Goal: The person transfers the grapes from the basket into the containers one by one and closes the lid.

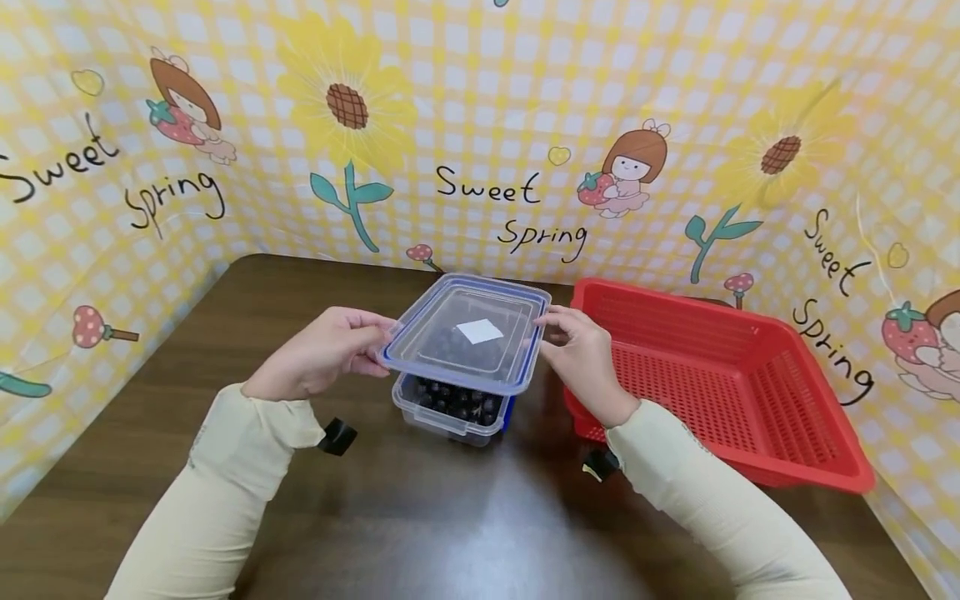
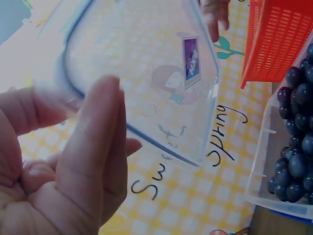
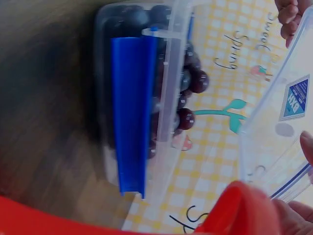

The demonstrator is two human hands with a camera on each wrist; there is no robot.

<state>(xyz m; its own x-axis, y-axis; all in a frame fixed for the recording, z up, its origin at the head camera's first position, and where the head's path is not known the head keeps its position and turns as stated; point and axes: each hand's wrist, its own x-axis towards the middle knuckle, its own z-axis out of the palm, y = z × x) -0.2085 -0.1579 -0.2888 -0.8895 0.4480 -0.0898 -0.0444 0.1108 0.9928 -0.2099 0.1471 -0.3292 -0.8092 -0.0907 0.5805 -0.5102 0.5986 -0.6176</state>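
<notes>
Both hands hold a clear plastic lid (image 1: 442, 346) with a blue seal by its two sides, raised above a clear container (image 1: 442, 421). My left hand (image 1: 330, 346) pinches the lid's left edge between thumb and fingers. At the opposite edge, my right hand (image 1: 581, 350) grips with thumb and fingertips. Dark grapes (image 2: 296, 142) fill the container, which stands on the table. A blue side clip (image 3: 132, 112) hangs down along its wall in the right wrist view. On the lid sits a small label (image 1: 480, 332), white from above.
A red perforated basket (image 1: 720, 408) stands on the right of the brown table (image 1: 420, 517), close to my right forearm. Behind the table hangs a yellow checked cloth (image 1: 465, 125) printed with sunflowers and lettering.
</notes>
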